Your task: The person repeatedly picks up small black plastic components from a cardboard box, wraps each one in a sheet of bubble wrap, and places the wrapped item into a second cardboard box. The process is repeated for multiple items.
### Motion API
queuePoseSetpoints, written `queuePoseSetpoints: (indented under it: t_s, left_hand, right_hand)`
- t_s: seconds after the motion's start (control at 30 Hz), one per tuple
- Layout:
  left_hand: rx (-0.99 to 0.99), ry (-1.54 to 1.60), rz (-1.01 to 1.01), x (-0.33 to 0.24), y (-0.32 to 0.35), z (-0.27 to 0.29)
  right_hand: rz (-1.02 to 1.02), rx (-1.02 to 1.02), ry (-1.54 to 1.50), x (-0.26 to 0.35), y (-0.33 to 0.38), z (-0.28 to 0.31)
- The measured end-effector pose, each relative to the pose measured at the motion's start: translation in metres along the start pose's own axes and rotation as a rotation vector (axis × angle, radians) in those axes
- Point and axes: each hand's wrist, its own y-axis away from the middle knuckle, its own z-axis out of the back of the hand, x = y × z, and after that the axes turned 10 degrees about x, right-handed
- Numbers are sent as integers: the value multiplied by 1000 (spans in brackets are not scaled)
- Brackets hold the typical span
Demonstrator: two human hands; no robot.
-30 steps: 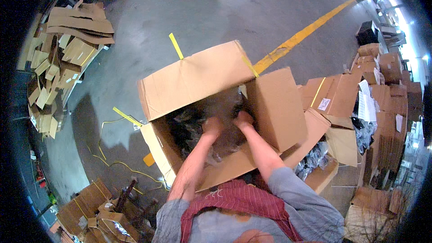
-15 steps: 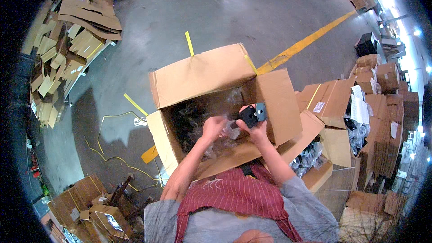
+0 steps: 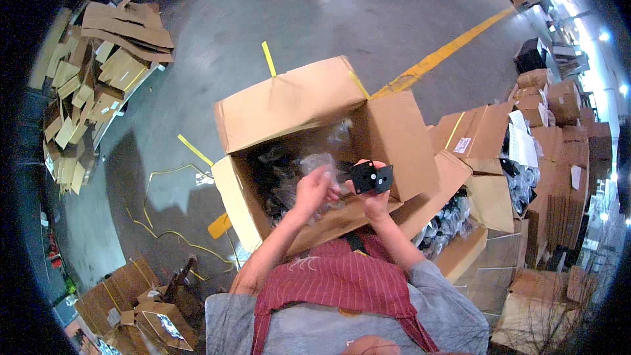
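In front of me stands an open cardboard box (image 3: pixel 289 108) with its flaps spread. Above its right side my right hand (image 3: pixel 374 204) is closed around a black, blocky part (image 3: pixel 372 177) with small pale round spots. My left hand (image 3: pixel 315 192), over the middle of the box, pinches a crumpled clear plastic bag (image 3: pixel 319 162) just left of the black part. Deeper in the box lie more clear plastic and dark items, too shadowed to make out.
To the right, an open carton (image 3: pixel 450 223) holds bagged parts, with stacked cardboard boxes (image 3: pixel 562 177) beyond. Flattened cardboard (image 3: pixel 125 33) is piled at far left. Loose yellow strapping (image 3: pixel 177 240) lies on the floor, and more boxes (image 3: pixel 158 315) stand at lower left.
The clear bag now rises above my left hand, farther from the black part. My right hand has turned the part and moved slightly lower in view.
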Motion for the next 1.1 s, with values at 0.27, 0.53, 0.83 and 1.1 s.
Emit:
queuePoseSetpoints:
  t_s: [0.27, 0.53, 0.83, 1.1]
  left_hand:
    - [63, 47, -147, -28, 28, -61]
    - [88, -602, -284, -38, 38, -109]
    - [422, -439, -274, -34, 64, -235]
    - [685, -248, 92, 26, 48, -349]
  right_hand:
    - [35, -125, 74, 52, 40, 23]
    - [98, -445, -110, 113, 116, 49]
    - [13, -385, 503, 123, 200, 131]
    - [130, -619, 580, 87, 284, 240]
